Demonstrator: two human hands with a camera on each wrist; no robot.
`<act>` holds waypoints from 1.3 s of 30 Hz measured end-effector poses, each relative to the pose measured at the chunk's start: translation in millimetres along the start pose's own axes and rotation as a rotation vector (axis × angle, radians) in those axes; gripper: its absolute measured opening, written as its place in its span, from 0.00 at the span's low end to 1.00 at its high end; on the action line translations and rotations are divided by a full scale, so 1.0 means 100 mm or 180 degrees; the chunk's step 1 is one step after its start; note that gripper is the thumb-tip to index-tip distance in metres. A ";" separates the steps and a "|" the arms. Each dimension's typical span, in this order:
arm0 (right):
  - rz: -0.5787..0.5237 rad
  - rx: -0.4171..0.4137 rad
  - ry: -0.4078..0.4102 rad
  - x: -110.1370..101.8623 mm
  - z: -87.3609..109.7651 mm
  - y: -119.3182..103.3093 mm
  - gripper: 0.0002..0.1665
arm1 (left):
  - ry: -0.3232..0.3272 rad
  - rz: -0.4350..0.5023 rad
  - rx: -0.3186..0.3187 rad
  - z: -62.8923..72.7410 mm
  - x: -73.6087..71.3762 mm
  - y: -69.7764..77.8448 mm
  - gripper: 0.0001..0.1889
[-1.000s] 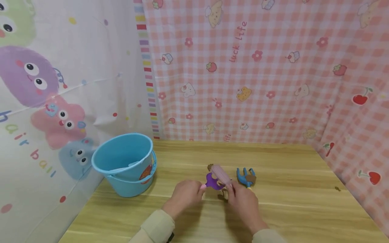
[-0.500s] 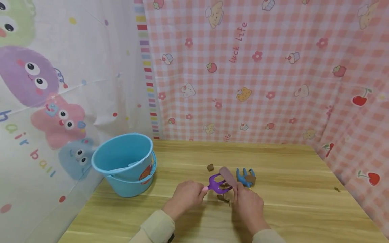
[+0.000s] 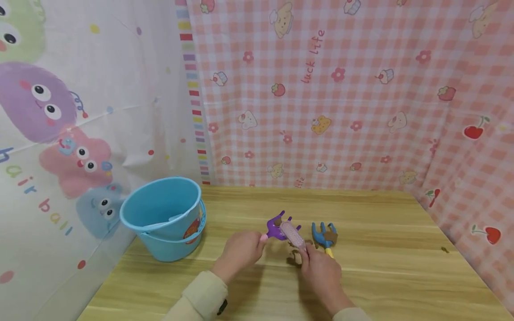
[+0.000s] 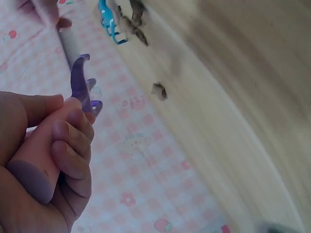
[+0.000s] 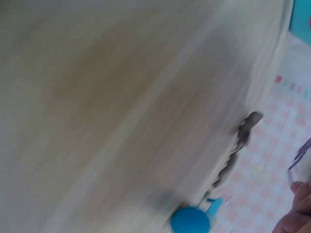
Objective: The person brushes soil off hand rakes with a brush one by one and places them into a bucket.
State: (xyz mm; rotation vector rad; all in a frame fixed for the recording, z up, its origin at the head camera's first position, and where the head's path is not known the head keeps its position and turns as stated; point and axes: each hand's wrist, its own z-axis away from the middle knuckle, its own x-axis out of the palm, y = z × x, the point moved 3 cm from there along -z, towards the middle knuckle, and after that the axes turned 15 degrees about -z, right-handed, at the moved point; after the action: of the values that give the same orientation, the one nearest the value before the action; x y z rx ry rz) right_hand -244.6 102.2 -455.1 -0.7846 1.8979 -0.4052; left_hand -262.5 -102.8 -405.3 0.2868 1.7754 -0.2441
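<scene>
My left hand (image 3: 241, 252) grips the pink handle (image 4: 41, 148) of a purple toy rake (image 3: 275, 229), its tines raised and pointing away. My right hand (image 3: 322, 269) holds a pale pink brush (image 3: 292, 234) with a dotted face; its head overlaps the rake's head in the head view. Whether they touch, I cannot tell. Brown dry bits (image 3: 295, 258) lie on the table below the brush. Another brown piece (image 3: 278, 222) shows at the rake's head; whether it rests on it is unclear. In the right wrist view only part of the right hand (image 5: 296, 216) shows.
A light blue bucket (image 3: 168, 246) stands at the left, handle lowered. Right of the hands lies a blue toy rake (image 3: 321, 234) with a yellow handle and a brown piece on it. A small brown scrap (image 3: 445, 249) lies by the table's right edge. Patterned cloths hang behind and beside.
The purple rake has moved up and to the left, and its tines now point more upward. The brush has followed leftward and has turned its dotted face into view.
</scene>
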 end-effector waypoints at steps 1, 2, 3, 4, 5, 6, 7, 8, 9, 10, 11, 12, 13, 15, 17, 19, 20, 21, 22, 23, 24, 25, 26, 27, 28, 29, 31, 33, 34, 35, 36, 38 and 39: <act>0.0049 0.0074 0.0029 -0.01 0.00 0.03 0.09 | -0.0014 0.0020 -0.0013 -0.01 -0.02 -0.01 0.21; 0.0088 0.0150 0.0034 -0.03 0.00 0.07 0.11 | -0.0035 0.0016 -0.0018 -0.01 -0.03 -0.02 0.21; 0.0115 0.0215 0.0050 -0.05 0.00 0.10 0.12 | -0.0047 -0.0010 -0.0011 -0.02 -0.04 -0.03 0.21; 0.0134 0.0266 0.0062 -0.07 0.00 0.14 0.13 | -0.0063 -0.0014 -0.0014 -0.03 -0.05 -0.03 0.21; 0.0147 0.0312 0.0064 -0.09 -0.01 0.16 0.15 | -0.0084 -0.0028 -0.0031 -0.04 -0.06 -0.05 0.21; 0.0157 0.0336 0.0077 -0.11 -0.01 0.19 0.15 | -0.0073 -0.0032 -0.0046 -0.05 -0.08 -0.06 0.21; 0.0147 0.0375 0.0089 -0.13 -0.02 0.21 0.16 | -0.0029 -0.0034 -0.0060 -0.06 -0.10 -0.07 0.22; 0.0138 0.0419 0.0108 -0.16 -0.02 0.23 0.16 | 0.0024 -0.0050 -0.0090 -0.07 -0.13 -0.09 0.22; 0.0124 0.0458 0.0142 -0.18 -0.03 0.24 0.17 | 0.0091 -0.0065 -0.0136 -0.08 -0.18 -0.11 0.22; 0.0114 0.0501 0.0165 -0.20 -0.03 0.26 0.17 | 0.0165 -0.0081 -0.0182 -0.09 -0.23 -0.14 0.22; 0.0100 0.0523 0.0182 -0.22 -0.03 0.26 0.18 | 0.0224 -0.0117 -0.0234 -0.09 -0.29 -0.18 0.23; 0.0088 0.0533 0.0180 -0.23 -0.03 0.27 0.17 | 0.0276 -0.0143 -0.0279 -0.08 -0.35 -0.21 0.23; 0.0081 0.0540 0.0178 -0.25 -0.03 0.27 0.17 | 0.0300 -0.0161 -0.0331 -0.08 -0.42 -0.25 0.23; 0.0058 0.0537 0.0168 -0.26 -0.03 0.26 0.16 | 0.0297 -0.0225 -0.0442 -0.06 -0.56 -0.33 0.23; 0.0048 0.0523 0.0155 -0.26 -0.03 0.25 0.16 | 0.0327 -0.0329 -0.0526 -0.03 -0.70 -0.42 0.23; 0.0040 0.0562 0.0154 -0.27 -0.03 0.25 0.16 | 0.0458 -0.0464 -0.0567 0.00 -0.82 -0.52 0.22; 0.0032 0.0586 0.0143 -0.27 -0.02 0.25 0.17 | 0.0533 -0.0552 -0.0579 0.02 -0.88 -0.57 0.21; 0.0029 0.0605 0.0131 -0.28 -0.02 0.26 0.18 | 0.0601 -0.0629 -0.0589 0.04 -0.95 -0.63 0.21; 0.0022 0.0619 0.0123 -0.28 -0.02 0.26 0.18 | 0.0673 -0.0724 -0.0598 0.06 -1.00 -0.68 0.20; 0.0014 0.0640 0.0115 -0.29 -0.01 0.27 0.19 | 0.0724 -0.0798 -0.0608 0.08 -1.06 -0.74 0.19; 0.0010 0.0656 0.0111 -0.29 -0.01 0.28 0.20 | 0.0752 -0.0862 -0.0621 0.10 -1.11 -0.81 0.19; -0.0002 0.0666 0.0105 -0.29 0.00 0.28 0.20 | 0.0760 -0.0914 -0.0645 0.13 -1.15 -0.87 0.19; -0.0015 0.0680 0.0094 -0.30 0.00 0.28 0.20 | 0.0744 -0.0931 -0.0685 0.15 -1.19 -0.94 0.20; -0.0031 0.0690 0.0091 -0.30 0.00 0.28 0.20 | 0.0725 -0.0937 -0.0730 0.17 -1.23 -1.01 0.20; -0.0044 0.0696 0.0091 -0.31 0.01 0.28 0.20 | 0.0701 -0.0936 -0.0769 0.19 -1.26 -1.09 0.20; -0.0054 0.0701 0.0093 -0.31 0.01 0.28 0.20 | 0.0658 -0.0926 -0.0811 0.20 -1.28 -1.16 0.20; -0.0071 0.0710 0.0087 -0.32 0.01 0.28 0.19 | 0.0555 -0.0872 -0.0905 0.23 -1.31 -1.30 0.21; -0.0065 0.0700 0.0090 -0.32 0.02 0.29 0.18 | 0.0443 -0.0806 -0.0988 0.26 -1.32 -1.44 0.21; -0.0063 0.0698 0.0091 -0.33 0.02 0.29 0.18 | 0.0402 -0.0796 -0.1022 0.27 -1.32 -1.50 0.21; -0.0061 0.0698 0.0096 -0.33 0.03 0.29 0.17 | 0.0362 -0.0802 -0.1059 0.29 -1.32 -1.56 0.21; -0.0060 0.0696 0.0100 -0.33 0.03 0.30 0.16 | 0.0335 -0.0827 -0.1086 0.30 -1.33 -1.62 0.21; -0.0053 0.0698 0.0111 -0.34 0.03 0.30 0.16 | 0.0243 -0.0836 -0.1149 0.34 -1.34 -1.74 0.21; -0.0052 0.0701 0.0116 -0.35 0.03 0.30 0.15 | 0.0188 -0.0848 -0.1171 0.36 -1.34 -1.79 0.22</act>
State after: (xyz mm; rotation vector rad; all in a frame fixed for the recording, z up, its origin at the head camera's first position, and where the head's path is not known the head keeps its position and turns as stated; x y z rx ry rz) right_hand -242.4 148.1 -450.9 -0.6501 1.8435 -0.6307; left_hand -259.0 -291.9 -280.2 -0.2092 1.8758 -0.0940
